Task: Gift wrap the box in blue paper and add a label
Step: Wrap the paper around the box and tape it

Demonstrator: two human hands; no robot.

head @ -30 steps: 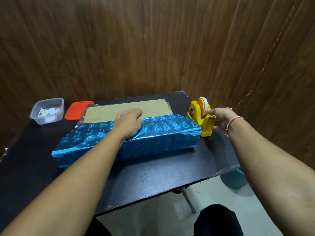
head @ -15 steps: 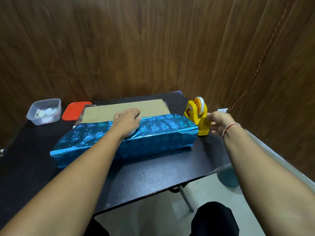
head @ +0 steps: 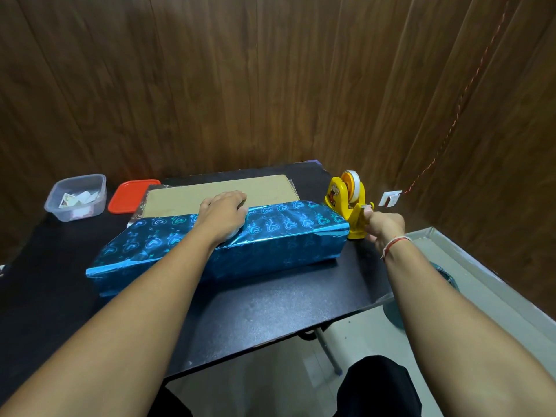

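Both hands are busy and well apart: my left hand [head: 224, 216] lies palm-down across the top of the long flat cardboard box [head: 216, 192], pressing the shiny blue heart-patterned wrapping paper [head: 270, 236] where its edge folds over, fingers relaxed rather than gripping. My right hand [head: 383, 228] is at the cutter end of the yellow plastic tape dispenser [head: 349, 206], fingers curled as if pinching the tape end, though I cannot make out the strip itself.

That box sits mid-table on the black tabletop [head: 270, 314], its near side and front half covered, bare cardboard showing behind my left hand.

My worry from here is the fold. Foil paper is springy, so if I ease my left palm while pulling tape, I expect the flap to lift and the seam to go slack. One-handed, the light dispenser may slide or tip toward the table's right edge, which it stands close to. A long strip could also curl and stick to itself.

Further left, a clear plastic tub [head: 75, 197] holds what may be paper labels, with a red lid [head: 129, 195] beside it.
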